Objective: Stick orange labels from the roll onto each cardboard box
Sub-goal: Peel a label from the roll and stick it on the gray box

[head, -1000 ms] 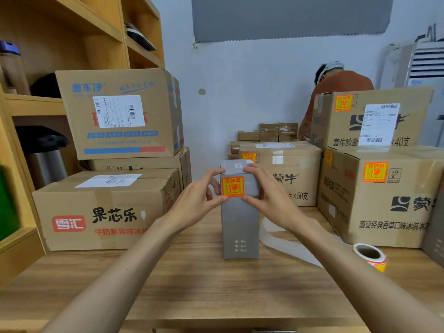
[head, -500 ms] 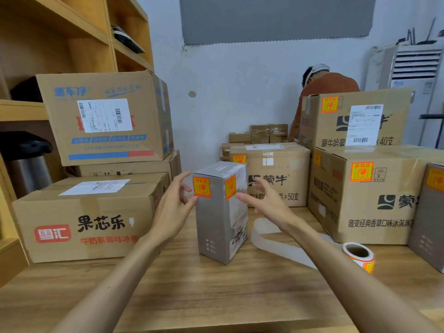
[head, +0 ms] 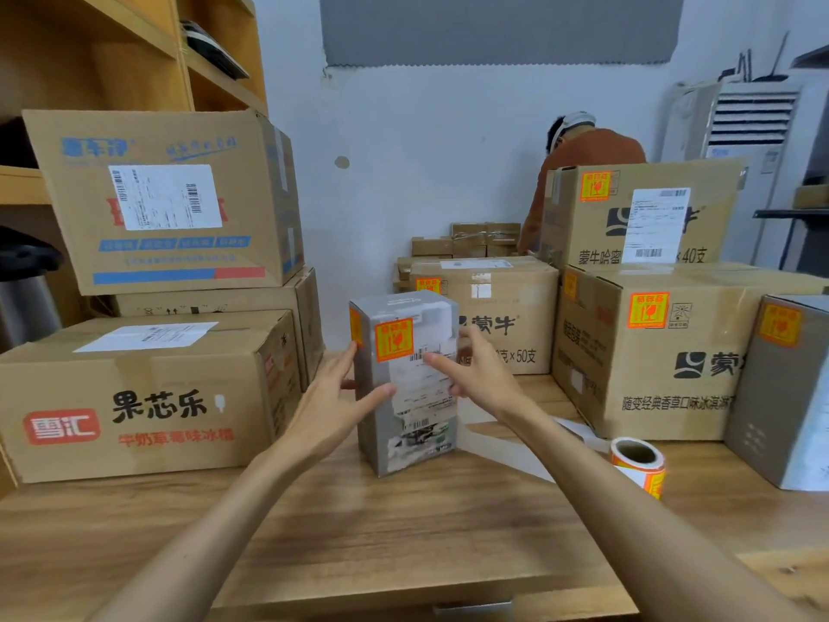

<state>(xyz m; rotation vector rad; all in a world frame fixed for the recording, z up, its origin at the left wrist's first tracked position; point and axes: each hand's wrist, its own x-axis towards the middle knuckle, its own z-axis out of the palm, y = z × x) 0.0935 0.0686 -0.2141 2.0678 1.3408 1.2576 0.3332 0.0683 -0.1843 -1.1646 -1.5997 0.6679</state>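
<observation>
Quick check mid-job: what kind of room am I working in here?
Probably a small packing or shipping room: stacked brown cardboard cartons bearing white shipping slips, a roll of orange labels on the wooden table, and wooden shelving on the left.

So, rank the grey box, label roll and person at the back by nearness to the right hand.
1. grey box, centre, touched by the right hand.
2. label roll, on the table, to its right.
3. person, far back behind the cardboard boxes.
</observation>
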